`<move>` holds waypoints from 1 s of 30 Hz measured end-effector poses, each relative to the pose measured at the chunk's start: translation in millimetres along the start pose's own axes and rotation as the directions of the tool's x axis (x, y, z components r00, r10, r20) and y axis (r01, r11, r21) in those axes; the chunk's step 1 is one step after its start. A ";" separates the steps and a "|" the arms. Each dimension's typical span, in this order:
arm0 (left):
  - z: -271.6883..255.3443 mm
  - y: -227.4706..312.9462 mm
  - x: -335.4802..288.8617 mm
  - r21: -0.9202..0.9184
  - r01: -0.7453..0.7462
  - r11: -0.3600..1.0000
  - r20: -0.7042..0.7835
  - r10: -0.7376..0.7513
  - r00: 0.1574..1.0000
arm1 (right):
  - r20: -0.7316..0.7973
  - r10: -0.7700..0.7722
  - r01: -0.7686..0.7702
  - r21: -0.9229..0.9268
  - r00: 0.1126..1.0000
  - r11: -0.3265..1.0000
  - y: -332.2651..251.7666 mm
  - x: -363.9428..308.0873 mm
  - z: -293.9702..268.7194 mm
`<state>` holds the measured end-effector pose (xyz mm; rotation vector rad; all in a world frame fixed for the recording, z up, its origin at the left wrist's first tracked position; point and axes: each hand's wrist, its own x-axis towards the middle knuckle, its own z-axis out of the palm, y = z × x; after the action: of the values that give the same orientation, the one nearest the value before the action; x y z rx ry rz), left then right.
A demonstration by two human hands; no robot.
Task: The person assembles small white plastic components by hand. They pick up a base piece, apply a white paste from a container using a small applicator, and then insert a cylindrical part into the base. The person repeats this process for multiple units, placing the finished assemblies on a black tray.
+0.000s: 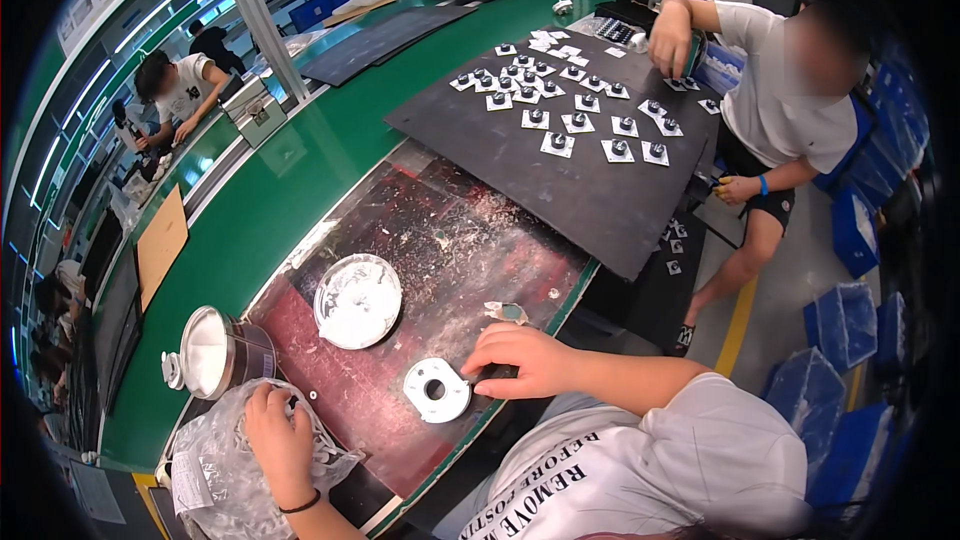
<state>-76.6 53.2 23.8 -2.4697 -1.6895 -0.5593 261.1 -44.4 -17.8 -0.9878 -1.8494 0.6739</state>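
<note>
Two hands show: right (525,358) gaping beside white ring (453,398) near board (352,430) edge, left (280,443) on bag (228,485), grip unclear.

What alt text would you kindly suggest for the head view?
A person's right hand is at the edge of a white ring-shaped part on a red work surface, while the left hand touches a clear plastic bag. Nearby are a white-coated dish and an open can; beyond, a co-worker sits beside a black board bearing small parts.
</note>
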 end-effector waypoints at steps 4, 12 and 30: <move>-0.3 -0.3 -0.5 -0.003 0.006 1.000 -0.001 -0.006 1.000 | -0.004 0.004 -0.004 0.005 1.000 1.000 -1.8 0.0 -0.3; -0.4 0.1 -0.2 0.000 0.003 1.000 0.006 -0.003 1.000 | 0.012 0.021 -0.021 0.008 1.000 1.000 -2.7 -0.4 -0.9; 1.5 -1.4 -1.3 0.000 -0.021 1.000 0.003 0.021 1.000 | 0.012 -0.006 0.006 -0.002 1.000 1.000 -1.2 -0.3 -0.4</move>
<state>-77.9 53.0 21.9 -2.4861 -1.6629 -0.5536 261.1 -45.3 -16.8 -0.9811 -1.8627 0.6760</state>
